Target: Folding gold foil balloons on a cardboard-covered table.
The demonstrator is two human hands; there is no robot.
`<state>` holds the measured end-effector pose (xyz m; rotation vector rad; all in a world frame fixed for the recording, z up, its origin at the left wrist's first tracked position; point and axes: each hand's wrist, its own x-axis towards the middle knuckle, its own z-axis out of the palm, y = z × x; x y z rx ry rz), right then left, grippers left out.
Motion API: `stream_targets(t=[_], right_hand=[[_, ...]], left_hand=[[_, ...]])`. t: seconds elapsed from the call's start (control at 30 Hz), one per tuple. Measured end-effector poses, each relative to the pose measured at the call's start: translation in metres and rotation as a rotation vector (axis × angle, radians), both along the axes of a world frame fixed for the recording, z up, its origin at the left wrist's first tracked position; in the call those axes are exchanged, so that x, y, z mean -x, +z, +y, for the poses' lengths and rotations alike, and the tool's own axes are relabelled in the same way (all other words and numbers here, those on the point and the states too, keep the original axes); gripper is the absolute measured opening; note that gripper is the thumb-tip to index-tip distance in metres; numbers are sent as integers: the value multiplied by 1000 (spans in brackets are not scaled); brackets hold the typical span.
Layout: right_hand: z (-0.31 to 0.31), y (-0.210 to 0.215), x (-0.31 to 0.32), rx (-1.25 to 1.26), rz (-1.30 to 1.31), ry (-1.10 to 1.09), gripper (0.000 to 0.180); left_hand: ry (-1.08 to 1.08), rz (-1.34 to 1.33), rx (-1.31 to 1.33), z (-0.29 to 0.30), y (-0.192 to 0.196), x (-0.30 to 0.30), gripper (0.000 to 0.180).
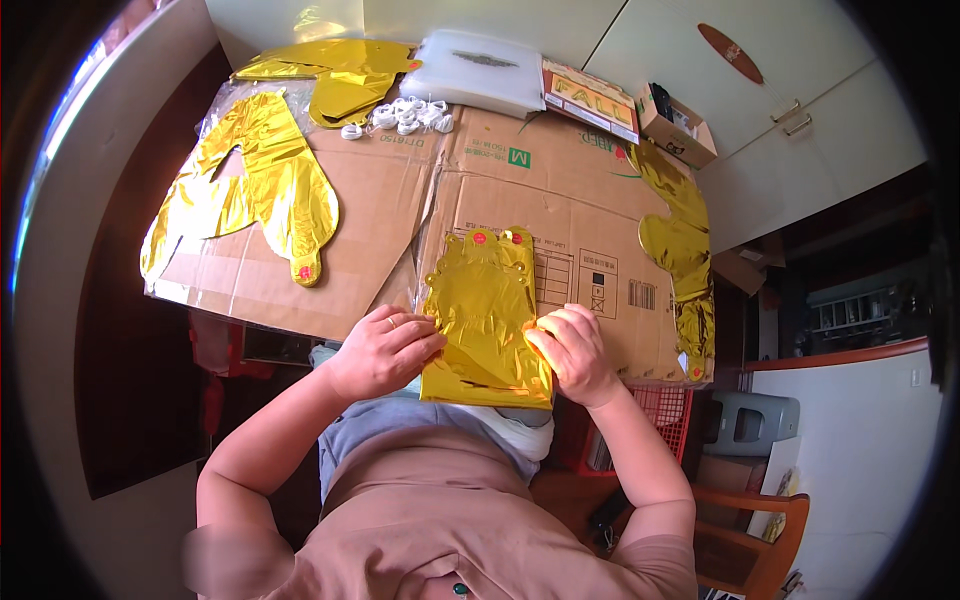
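Note:
A folded gold foil balloon (482, 320) lies flat at the near edge of the cardboard-covered table, its lower end hanging slightly over that edge. Two tabs with red dots stick up at its far end. My left hand (390, 350) pinches its left side, fingers closed on the foil. On the opposite side, my right hand (575, 350) is closed on the right edge, thumb and fingers together. Another gold foil balloon (290, 190) is spread out at the left, with a red dot on its near tip. A further gold foil piece (685, 250) drapes along the right edge.
Flattened cardboard (380, 210) covers the table. Along the back sit more gold foil (350, 85), bundled white ribbons (408, 115), a stack of clear plastic bags (470, 75), a printed card pack (590, 95) and a small open box (685, 130). A red basket (655, 415) stands below right.

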<state>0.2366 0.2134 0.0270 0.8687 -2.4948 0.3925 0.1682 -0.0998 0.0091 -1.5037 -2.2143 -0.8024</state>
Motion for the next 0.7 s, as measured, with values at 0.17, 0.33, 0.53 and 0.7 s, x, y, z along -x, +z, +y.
stream_targets(t=[0.17, 0.33, 0.53, 0.7], right_hand=[[-1, 0, 5, 59, -73, 1, 17], [-1, 3, 11, 207, -132, -3, 18], [0, -3, 12, 367, -322, -145, 13], [-1, 8, 17, 451, -569, -300, 15]], left_hand=[[68, -33, -11, 7, 6, 0, 23], [109, -125, -59, 11, 10, 4, 25], [230, -493, -7, 19, 23, 15, 27], [296, -695, -29, 28, 28, 27, 44]])
